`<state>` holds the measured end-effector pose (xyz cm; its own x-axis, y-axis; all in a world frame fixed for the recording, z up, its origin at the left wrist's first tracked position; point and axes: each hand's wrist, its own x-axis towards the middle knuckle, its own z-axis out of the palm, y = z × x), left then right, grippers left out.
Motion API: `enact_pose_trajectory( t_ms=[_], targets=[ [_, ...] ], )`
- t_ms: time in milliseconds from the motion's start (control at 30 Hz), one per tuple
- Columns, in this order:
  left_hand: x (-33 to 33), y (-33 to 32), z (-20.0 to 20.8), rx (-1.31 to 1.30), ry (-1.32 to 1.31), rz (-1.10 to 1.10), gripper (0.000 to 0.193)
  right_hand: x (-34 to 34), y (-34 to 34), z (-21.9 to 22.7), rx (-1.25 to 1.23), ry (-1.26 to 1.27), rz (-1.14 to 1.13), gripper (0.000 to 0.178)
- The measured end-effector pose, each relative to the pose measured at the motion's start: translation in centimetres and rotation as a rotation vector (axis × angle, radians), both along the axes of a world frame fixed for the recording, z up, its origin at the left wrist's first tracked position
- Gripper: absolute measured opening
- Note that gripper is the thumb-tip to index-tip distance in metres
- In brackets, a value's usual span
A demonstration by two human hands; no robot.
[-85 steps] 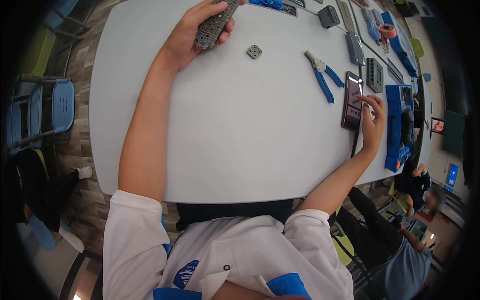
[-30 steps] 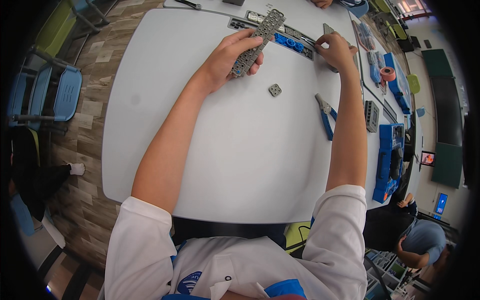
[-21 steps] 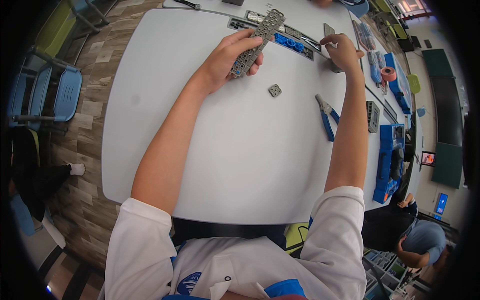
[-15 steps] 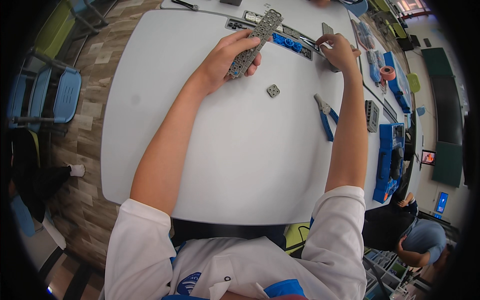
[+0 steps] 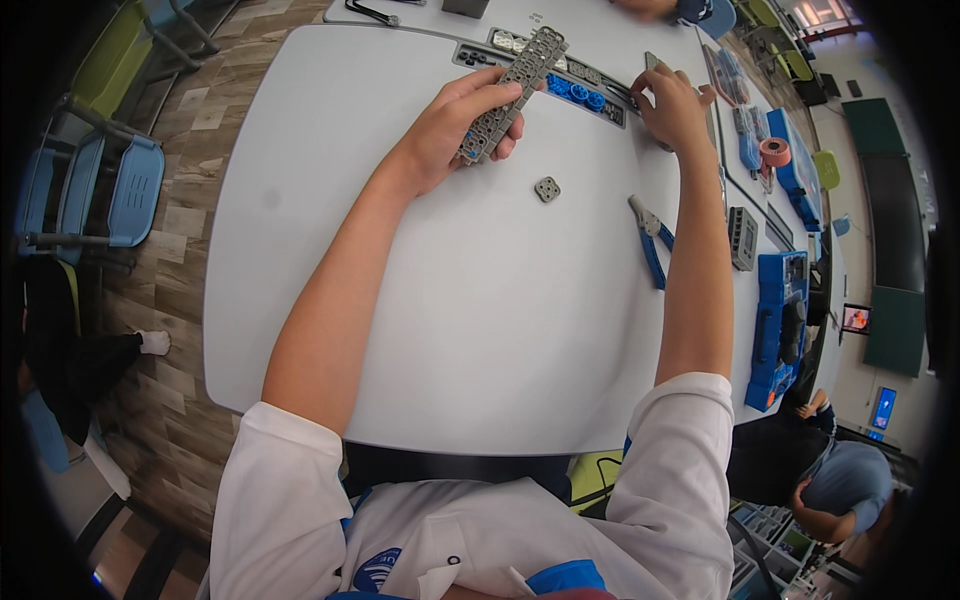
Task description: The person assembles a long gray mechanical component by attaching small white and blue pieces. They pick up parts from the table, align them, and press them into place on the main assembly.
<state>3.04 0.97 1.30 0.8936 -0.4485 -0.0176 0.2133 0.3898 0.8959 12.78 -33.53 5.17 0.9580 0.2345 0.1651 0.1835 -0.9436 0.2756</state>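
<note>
At the left edge of the view two blue chairs [image 5: 95, 190] stand on the wood floor, clear of the white table [image 5: 330, 200], whose left half is bare and gives wide room for moving. The left hand [image 5: 455, 125] is closed around the lower part of one long grey perforated beam [image 5: 515, 90], fingers wrapped over it and thumb underneath, holding it tilted so that its upper end points away toward the table's far edge. Just below that hand, one small grey square plate [image 5: 546, 189] with holes lies alone on the tabletop, near the hand but not touching it. Behind the beam, along the far edge, sits a narrow parts tray [image 5: 560, 85] with a row of blue round pieces; their count is too small to tell. The right hand [image 5: 675, 105] reaches to that tray's right end, fingers curled with the tips pinched together over something too small to make out, so whether it has hold of anything cannot be told. Below the right forearm, one pair of blue-handled pliers [image 5: 650, 240] lies flat. Further right, near the table's right edge, are one grey ridged block [image 5: 742, 238] and one blue case [image 5: 780, 330], leaving little open room on that side.
</note>
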Motion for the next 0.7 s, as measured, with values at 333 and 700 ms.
enact_pose_trajectory(
  t_ms=[333,700],
  targets=[
    [-0.2,-0.2,0.2,-0.002,0.013,0.012,0.041,0.4,-1.2,-0.3,0.09,-0.033,-0.026,0.01],
    [-0.1,-0.2,0.1,0.005,0.02,0.004,0.046,-0.6,0.0,1.5,0.036,0.138,-0.039,0.01]
  ],
)
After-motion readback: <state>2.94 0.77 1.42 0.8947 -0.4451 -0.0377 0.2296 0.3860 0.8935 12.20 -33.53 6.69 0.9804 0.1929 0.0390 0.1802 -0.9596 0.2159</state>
